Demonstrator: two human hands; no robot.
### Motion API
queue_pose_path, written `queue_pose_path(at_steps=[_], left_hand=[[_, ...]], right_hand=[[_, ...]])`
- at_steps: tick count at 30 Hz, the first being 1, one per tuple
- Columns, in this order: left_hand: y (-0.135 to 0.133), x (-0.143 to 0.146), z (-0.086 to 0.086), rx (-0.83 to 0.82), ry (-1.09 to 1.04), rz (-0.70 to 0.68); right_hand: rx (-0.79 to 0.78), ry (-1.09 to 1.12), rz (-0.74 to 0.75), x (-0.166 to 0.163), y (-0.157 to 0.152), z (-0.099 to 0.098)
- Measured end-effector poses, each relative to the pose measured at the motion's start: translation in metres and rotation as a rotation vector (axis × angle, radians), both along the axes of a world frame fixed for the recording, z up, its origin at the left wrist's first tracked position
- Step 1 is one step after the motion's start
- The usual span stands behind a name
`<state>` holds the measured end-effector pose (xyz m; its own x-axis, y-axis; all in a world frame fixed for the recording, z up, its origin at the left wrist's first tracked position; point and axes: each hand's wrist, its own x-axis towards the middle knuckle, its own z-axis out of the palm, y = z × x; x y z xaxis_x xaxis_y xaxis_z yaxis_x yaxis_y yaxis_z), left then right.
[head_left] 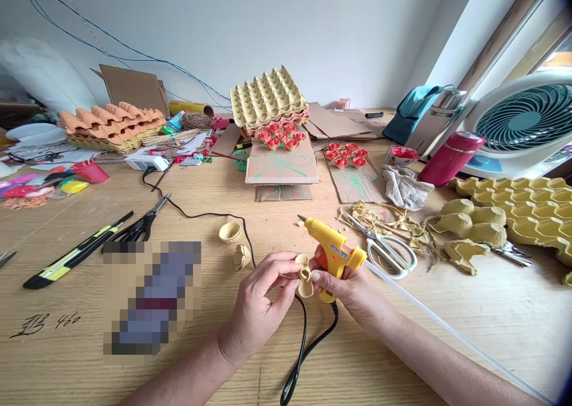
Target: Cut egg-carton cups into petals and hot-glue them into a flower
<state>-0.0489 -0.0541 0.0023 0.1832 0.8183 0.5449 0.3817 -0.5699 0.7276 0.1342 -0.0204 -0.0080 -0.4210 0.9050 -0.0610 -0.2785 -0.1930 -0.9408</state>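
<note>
Between the fingers of my left hand (267,296) is a small flower-like piece of yellow egg carton (305,284), with petals up and down and a curled centre. My right hand (353,287) grips a yellow hot glue gun (333,248) by its handle, its nozzle pointing up and left. The right thumb touches the carton piece's edge. A clear glue stick (429,313) runs out of the gun's back toward the lower right. Just beyond my left hand, a carton cup (230,232) and a folded carton piece (242,257) rest on the table.
White-handled scissors (393,254) lie among carton scraps (404,224) on the right, near cut carton cups (473,221). A utility knife (75,254) and black scissors (140,224) lie left. The black cord (305,358) loops in front. Red flowers (281,136) sit on cardboard behind.
</note>
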Motion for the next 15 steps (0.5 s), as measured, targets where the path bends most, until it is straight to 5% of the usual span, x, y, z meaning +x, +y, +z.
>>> queue_pose_path(at_steps=[15], left_hand=[[0.0023, 0.0023, 0.0026, -0.04, 0.001, 0.077]], right_hand=[[0.011, -0.055, 0.006, 0.0023, 0.0014, -0.0014]])
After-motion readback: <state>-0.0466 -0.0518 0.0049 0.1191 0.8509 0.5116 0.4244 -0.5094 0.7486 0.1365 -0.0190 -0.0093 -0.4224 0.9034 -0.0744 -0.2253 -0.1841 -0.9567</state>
